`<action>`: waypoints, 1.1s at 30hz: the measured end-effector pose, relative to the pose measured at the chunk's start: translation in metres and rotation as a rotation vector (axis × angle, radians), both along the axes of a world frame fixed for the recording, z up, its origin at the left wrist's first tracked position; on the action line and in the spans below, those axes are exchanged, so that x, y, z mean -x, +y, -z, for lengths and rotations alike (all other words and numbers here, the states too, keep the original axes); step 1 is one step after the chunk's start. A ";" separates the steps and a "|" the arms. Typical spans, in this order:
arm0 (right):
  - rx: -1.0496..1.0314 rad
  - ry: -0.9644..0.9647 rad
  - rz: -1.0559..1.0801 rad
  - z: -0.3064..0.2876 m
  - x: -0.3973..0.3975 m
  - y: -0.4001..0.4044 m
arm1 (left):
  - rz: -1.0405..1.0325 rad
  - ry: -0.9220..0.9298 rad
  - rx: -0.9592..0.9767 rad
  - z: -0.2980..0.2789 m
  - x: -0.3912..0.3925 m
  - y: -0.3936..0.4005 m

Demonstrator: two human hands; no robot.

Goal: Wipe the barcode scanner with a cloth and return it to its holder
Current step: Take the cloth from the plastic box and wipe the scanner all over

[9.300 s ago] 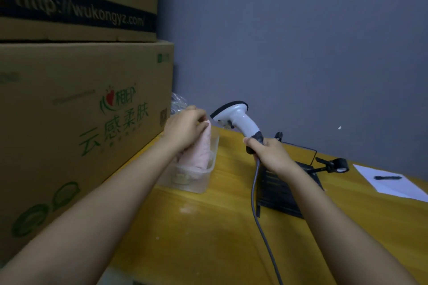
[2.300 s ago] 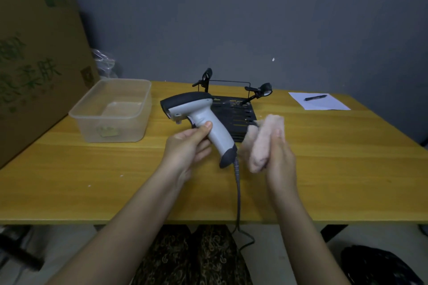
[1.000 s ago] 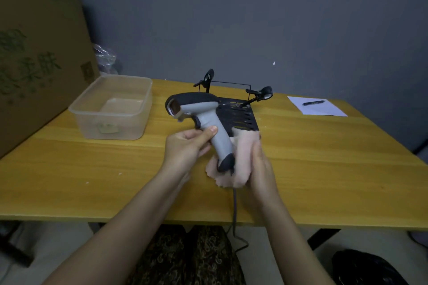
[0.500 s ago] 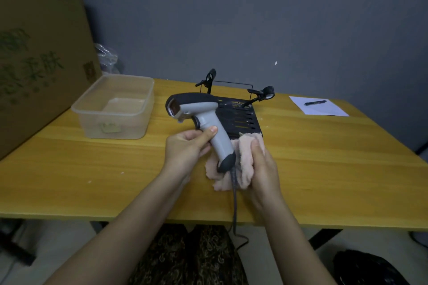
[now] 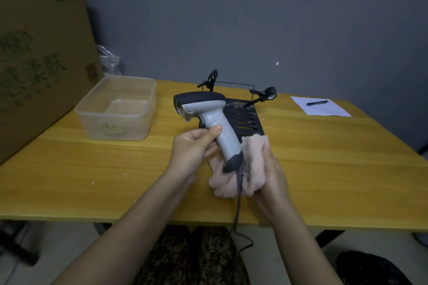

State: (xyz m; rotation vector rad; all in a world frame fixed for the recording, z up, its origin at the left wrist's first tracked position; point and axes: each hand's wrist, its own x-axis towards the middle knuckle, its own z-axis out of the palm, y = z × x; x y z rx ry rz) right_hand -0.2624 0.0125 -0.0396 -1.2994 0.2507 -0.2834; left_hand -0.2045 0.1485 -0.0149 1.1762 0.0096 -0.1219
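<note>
A: Head view is showing the barcode scanner held above the middle of the table, head pointing left, handle slanting down toward the person. The left hand is gripping the handle, thumb laid along its side and fingers curled behind.

B: And the cloth?

A: The right hand is cupping the pink cloth against the dark butt of the handle, fingers curled round it. The cable is hanging from the butt, crossing the cloth and dropping over the near table edge.

B: What is differing from half a second ago?

A: Little. The cloth is sitting a touch higher along the right side of the handle; the left hand's hold is looking the same. A couple of seconds back the cloth was still apart from the scanner.

B: Room around it?

A: The black holder is lying just behind the scanner, its two small clamp arms standing up at the back. The clear plastic tub is sitting well to the left, with bare wood between. Far right, a sheet of paper with a pen on it is lying near the back edge. The right half of the tabletop is lying open up to its edge.

B: Any writing?

A: The cardboard box at left is carrying green Chinese characters, cut off by the frame; "柔肤" is legible. The holder's yellow markings are too small to read.
</note>
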 end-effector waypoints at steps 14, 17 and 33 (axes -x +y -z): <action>-0.166 -0.006 0.004 0.002 -0.002 0.010 | 0.060 0.000 0.017 -0.001 -0.004 0.003; 0.174 -0.062 -0.103 -0.007 0.004 0.021 | 0.090 0.008 0.020 0.000 -0.005 0.002; 0.397 -0.116 0.165 -0.008 0.018 -0.032 | 0.112 0.068 0.069 -0.001 -0.008 0.010</action>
